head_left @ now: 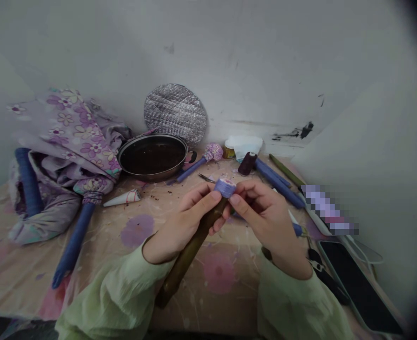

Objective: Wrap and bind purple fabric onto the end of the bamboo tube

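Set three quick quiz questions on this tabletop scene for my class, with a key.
1. Which hand wraps around the brown rod, just below its thread-wound end?
2. True or false: the black phone lies to the right of the right hand.
3. What colour is the thread on the spool standing beyond the hands?

Key: 1. The left hand. 2. True. 3. Dark purple.

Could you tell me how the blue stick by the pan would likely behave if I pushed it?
The blue stick looks straight, so it is probably stiff. Its round shaft may roll when pushed, though the wider patterned knob at its end could make it swing instead.
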A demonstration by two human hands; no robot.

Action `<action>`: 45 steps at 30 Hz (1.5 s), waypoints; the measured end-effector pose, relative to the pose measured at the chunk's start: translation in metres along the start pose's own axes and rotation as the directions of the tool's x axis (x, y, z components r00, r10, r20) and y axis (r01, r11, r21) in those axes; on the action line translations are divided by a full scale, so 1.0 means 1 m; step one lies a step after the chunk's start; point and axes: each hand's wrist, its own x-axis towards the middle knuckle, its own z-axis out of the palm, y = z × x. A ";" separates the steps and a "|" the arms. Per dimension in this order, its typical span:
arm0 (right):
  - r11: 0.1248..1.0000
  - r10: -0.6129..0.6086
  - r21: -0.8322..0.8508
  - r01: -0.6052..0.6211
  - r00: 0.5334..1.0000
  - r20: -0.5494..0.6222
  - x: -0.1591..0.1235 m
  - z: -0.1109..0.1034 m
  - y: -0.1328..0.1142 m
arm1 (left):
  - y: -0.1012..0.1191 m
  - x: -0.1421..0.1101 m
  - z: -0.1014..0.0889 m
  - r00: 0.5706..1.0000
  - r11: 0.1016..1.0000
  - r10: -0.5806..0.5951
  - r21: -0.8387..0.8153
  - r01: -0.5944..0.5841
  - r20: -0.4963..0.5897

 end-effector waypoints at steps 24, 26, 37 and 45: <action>0.975 0.138 0.177 -0.137 0.990 0.008 0.003 0.007 0.000 | -0.002 0.001 -0.004 0.994 0.997 0.063 0.042 -0.067 0.086; 0.992 0.100 0.084 -0.095 0.994 -0.052 0.005 0.005 0.000 | 0.000 -0.001 -0.003 0.994 0.991 0.073 0.107 -0.082 0.085; 0.984 0.037 -0.169 -0.051 0.995 -0.090 0.008 -0.010 0.000 | -0.005 0.002 -0.001 0.993 0.982 0.105 0.165 -0.096 -0.046; 0.996 0.009 -0.084 -0.016 0.997 -0.072 0.006 -0.013 -0.002 | -0.006 0.002 0.001 0.991 0.993 0.117 0.031 -0.115 -0.069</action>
